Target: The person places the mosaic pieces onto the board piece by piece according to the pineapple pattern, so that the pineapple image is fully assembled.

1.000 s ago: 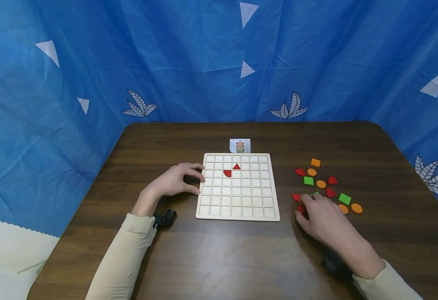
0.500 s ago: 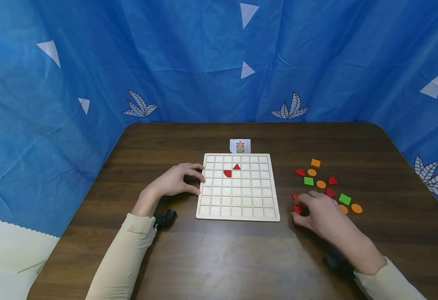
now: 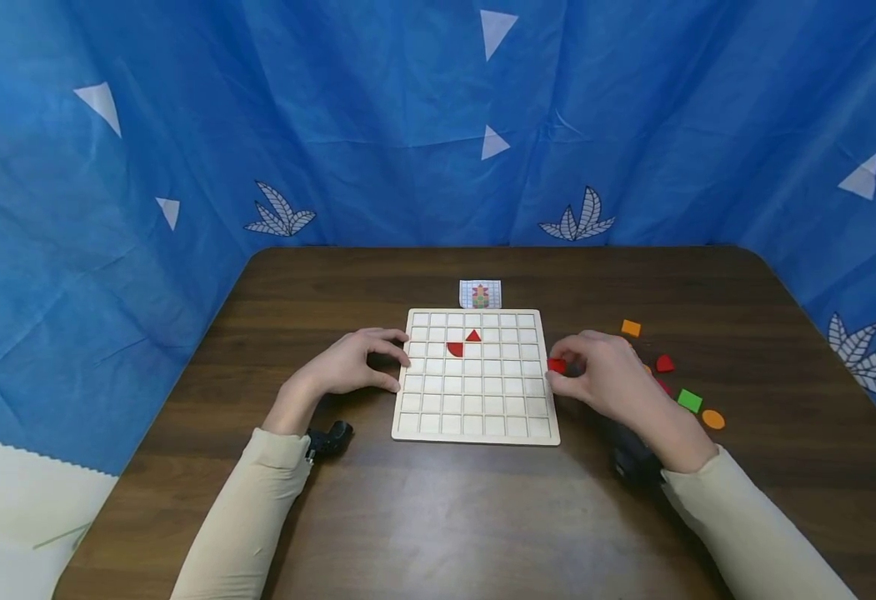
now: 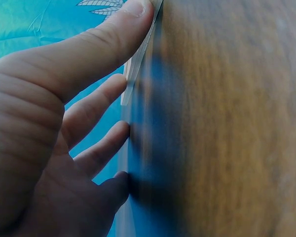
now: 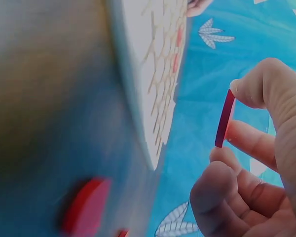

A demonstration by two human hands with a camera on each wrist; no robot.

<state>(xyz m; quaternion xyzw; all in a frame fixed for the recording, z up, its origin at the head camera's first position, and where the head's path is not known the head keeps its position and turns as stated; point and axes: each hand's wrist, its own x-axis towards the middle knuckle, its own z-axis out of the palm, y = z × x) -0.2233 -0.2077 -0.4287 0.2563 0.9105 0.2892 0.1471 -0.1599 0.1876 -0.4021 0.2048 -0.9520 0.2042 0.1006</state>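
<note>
The pale wooden grid board (image 3: 494, 408) lies mid-table, with a red quarter-circle tile (image 3: 456, 349) and a red triangle tile (image 3: 473, 336) in its cells. At its left edge rests my left hand (image 3: 351, 360), thumb and fingertips touching the rim, fingers loosely bent. My right hand (image 3: 606, 371) is in the air by the board's right edge. Between thumb and fingers it pinches a flat red tile (image 5: 225, 118), seen edge-on in the right wrist view, so its outline is hard to tell.
Right of the board lie loose tiles, partly covered by my right hand: an orange square (image 3: 631, 328), a red tile (image 3: 665, 363), a green square (image 3: 690, 401) and an orange disc (image 3: 713, 419). A small printed pattern card (image 3: 480, 293) lies behind the board.
My right hand has picked up a red tile from the loose ones and carried it left and away from me to the board's right edge. My left hand has stayed in place.
</note>
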